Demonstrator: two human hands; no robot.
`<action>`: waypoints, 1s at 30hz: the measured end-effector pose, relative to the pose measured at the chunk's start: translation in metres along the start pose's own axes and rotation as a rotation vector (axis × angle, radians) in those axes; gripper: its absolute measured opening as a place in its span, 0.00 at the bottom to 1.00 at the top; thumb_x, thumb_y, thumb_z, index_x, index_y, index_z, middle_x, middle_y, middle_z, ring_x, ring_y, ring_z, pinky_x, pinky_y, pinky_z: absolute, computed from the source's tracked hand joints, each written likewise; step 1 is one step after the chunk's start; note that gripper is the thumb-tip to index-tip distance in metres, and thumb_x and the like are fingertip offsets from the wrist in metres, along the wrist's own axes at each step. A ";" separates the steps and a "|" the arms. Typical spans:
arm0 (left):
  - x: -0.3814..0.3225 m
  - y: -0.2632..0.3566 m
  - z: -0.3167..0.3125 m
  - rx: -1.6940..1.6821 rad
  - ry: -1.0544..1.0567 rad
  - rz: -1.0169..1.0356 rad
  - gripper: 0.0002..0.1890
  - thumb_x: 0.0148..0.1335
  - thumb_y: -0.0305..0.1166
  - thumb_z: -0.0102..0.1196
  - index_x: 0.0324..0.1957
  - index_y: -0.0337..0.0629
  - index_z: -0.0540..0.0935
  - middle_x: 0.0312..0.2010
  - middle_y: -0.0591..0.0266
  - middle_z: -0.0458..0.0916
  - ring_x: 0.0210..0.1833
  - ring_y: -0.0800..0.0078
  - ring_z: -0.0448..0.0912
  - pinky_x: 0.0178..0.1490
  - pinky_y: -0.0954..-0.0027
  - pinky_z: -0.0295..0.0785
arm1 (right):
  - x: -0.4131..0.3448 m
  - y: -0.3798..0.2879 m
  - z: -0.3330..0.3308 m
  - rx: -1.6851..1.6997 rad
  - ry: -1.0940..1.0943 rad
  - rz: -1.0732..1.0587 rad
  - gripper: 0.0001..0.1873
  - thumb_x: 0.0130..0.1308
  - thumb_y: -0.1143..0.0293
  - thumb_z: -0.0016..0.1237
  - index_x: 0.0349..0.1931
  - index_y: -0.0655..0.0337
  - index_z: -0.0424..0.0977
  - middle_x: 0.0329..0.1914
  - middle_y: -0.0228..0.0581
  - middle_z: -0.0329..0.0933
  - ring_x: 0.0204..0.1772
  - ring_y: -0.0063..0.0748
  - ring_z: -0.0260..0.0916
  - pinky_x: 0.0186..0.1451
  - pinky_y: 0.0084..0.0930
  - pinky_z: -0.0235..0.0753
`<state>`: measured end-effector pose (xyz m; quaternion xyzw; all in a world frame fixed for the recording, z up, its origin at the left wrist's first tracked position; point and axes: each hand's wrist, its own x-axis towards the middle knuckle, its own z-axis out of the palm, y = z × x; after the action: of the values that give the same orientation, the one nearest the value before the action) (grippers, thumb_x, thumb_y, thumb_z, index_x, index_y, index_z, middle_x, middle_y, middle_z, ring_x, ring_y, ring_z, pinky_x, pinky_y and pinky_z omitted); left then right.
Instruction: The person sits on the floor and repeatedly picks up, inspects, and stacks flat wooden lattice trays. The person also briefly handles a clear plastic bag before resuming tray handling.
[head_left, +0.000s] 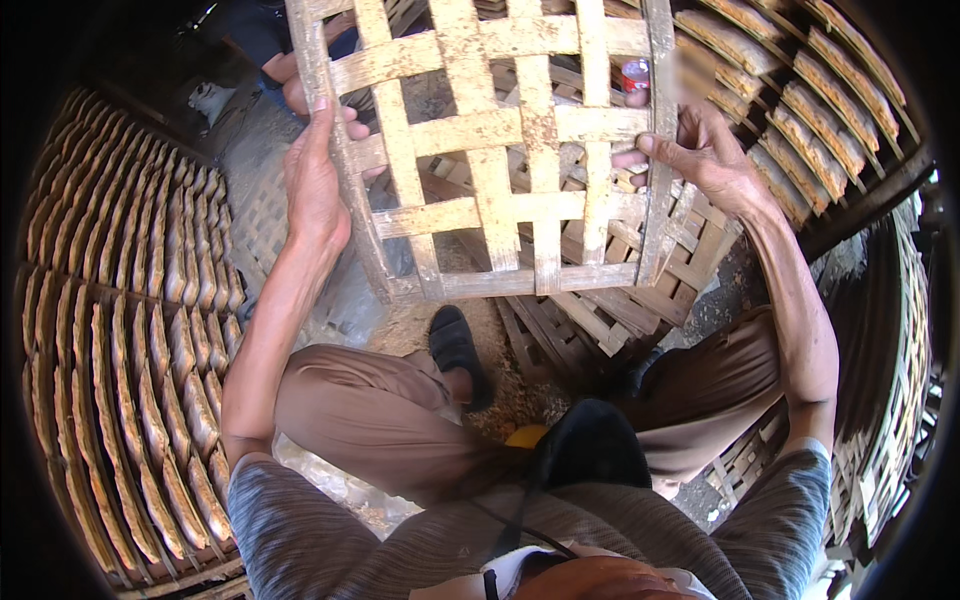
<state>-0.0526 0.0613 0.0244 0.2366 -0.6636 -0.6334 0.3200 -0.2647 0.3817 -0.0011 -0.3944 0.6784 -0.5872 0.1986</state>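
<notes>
Both hands hold a rectangular lattice tray woven from flat bamboo strips (487, 142), raised over my lap, with its near edge low and its far end cut off by the picture's top. My left hand (319, 176) grips the left frame bar, thumb on the near face and fingers through the gaps. On the right bar, my right hand (694, 150) has its thumb in front and its fingertips showing through the lattice. Brown specks mark the strips. Below and behind the tray lies a fanned pile of similar lattice trays (622, 307), partly hidden by it.
Racks of thin slabs on edge stand at the left (127, 337) and upper right (817, 112). More woven trays are stacked at the far right (885, 360). Another person's arm (281, 67) is at the upper left. Crumbs cover the floor near a dark sandal (457, 345).
</notes>
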 end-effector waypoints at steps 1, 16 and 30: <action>-0.001 0.001 -0.001 -0.004 -0.007 -0.002 0.23 0.77 0.55 0.50 0.51 0.44 0.80 0.37 0.70 0.78 0.41 0.78 0.81 0.46 0.66 0.80 | 0.001 0.001 0.001 0.083 0.002 0.022 0.24 0.79 0.53 0.50 0.56 0.70 0.72 0.40 0.51 0.84 0.41 0.37 0.88 0.45 0.35 0.91; 0.003 -0.006 0.000 0.030 -0.044 0.129 0.23 0.80 0.50 0.46 0.56 0.38 0.79 0.43 0.60 0.80 0.43 0.74 0.85 0.47 0.66 0.88 | 0.005 0.004 0.015 0.208 0.265 -0.071 0.21 0.85 0.57 0.34 0.55 0.68 0.73 0.33 0.41 0.82 0.29 0.26 0.81 0.31 0.22 0.85; -0.001 -0.007 0.014 -0.144 -0.152 0.053 0.18 0.81 0.43 0.45 0.53 0.36 0.77 0.41 0.58 0.82 0.41 0.69 0.85 0.41 0.67 0.87 | 0.002 0.001 0.007 0.222 0.412 -0.028 0.27 0.83 0.48 0.39 0.43 0.67 0.77 0.19 0.29 0.69 0.19 0.18 0.63 0.23 0.15 0.64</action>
<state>-0.0627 0.0715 0.0176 0.1469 -0.6449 -0.6868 0.3015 -0.2611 0.3758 -0.0034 -0.2514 0.6302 -0.7290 0.0902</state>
